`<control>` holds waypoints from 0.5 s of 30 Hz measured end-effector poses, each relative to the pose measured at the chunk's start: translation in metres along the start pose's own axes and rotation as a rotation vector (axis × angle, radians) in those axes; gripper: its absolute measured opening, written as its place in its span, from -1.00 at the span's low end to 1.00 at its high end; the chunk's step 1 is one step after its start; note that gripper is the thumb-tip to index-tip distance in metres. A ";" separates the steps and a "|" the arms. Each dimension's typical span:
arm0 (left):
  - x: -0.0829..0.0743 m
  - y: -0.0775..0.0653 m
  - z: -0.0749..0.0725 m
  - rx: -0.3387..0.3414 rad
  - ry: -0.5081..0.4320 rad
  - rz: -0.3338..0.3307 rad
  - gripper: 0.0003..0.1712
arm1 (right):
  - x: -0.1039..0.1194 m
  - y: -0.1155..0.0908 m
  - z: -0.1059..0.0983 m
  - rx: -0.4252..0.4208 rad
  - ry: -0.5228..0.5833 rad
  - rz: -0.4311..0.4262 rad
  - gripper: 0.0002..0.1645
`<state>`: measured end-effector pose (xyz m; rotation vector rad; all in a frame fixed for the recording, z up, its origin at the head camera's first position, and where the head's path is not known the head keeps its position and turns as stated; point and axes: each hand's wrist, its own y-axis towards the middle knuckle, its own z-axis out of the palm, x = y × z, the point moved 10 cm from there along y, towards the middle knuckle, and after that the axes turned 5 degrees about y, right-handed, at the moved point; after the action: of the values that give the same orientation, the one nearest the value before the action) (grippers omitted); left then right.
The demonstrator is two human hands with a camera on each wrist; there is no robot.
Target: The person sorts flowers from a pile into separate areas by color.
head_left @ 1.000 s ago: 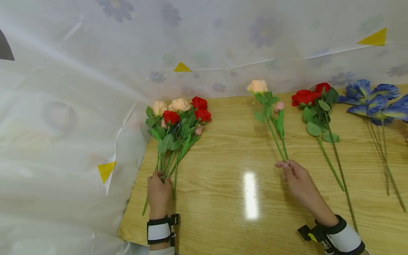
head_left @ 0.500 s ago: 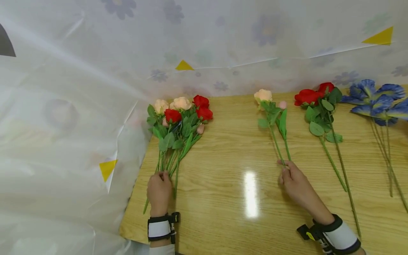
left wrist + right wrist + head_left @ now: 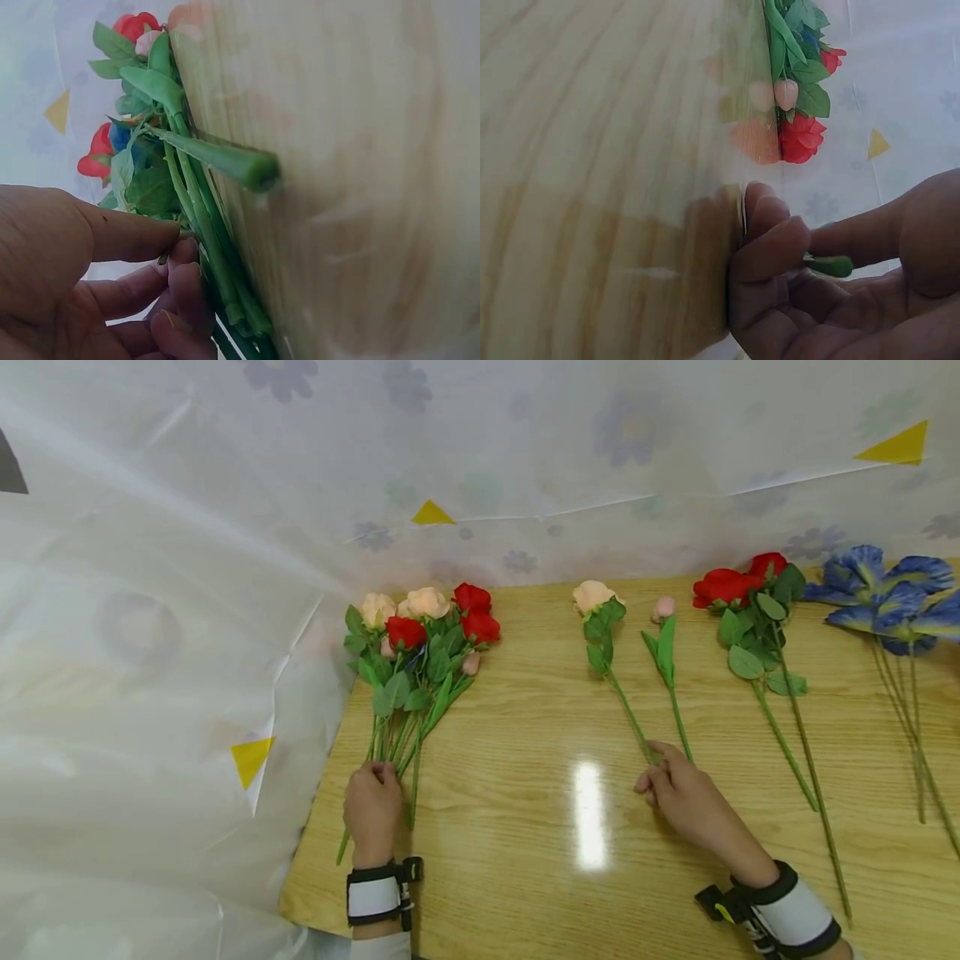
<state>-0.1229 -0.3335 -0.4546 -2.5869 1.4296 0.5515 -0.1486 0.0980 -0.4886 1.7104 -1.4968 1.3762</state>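
My left hand (image 3: 372, 810) pinches the stems of a mixed bouquet (image 3: 408, 681) at the table's left. Its blooms are peach and red roses and pink tulip buds; in the left wrist view several green stems (image 3: 201, 202) run past the fingertips. Toward the middle, my right hand (image 3: 686, 802) pinches the stem of a single peach rose (image 3: 595, 597), whose head leans left. A green stem end (image 3: 829, 265) pokes out between thumb and fingers in the right wrist view. Just right of the rose lies a pink tulip (image 3: 666, 647), its stem end beside the right hand's knuckles.
Red roses (image 3: 725, 588) with long stems lie right of the tulip. Farther right are blue irises (image 3: 873, 597). The wooden table (image 3: 510, 827) meets pale, flower-patterned sheeting (image 3: 517, 468) at its back and left, with yellow triangles on it.
The right hand has lowered the peach rose and tulip, and let go of the tulip, which now lies apart. The rose has swung left. The left hand stays at the bouquet.
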 end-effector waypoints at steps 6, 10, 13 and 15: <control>-0.002 0.000 -0.009 -0.109 -0.021 0.015 -0.76 | 0.000 0.000 0.000 -0.019 -0.083 -0.012 -0.46; -0.002 0.002 -0.018 -0.190 -0.006 0.029 -0.61 | 0.002 -0.001 -0.001 -0.042 -0.099 -0.025 -0.50; -0.001 0.003 -0.021 -0.197 0.045 0.030 -0.56 | 0.005 -0.002 -0.002 -0.046 -0.103 -0.038 -0.54; 0.000 0.005 -0.020 -0.184 0.085 0.026 -0.61 | 0.008 -0.003 -0.002 -0.046 -0.106 -0.049 -0.55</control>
<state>-0.1221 -0.3423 -0.4364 -2.7672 1.5073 0.6106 -0.1472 0.0971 -0.4802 1.8042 -1.5205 1.2346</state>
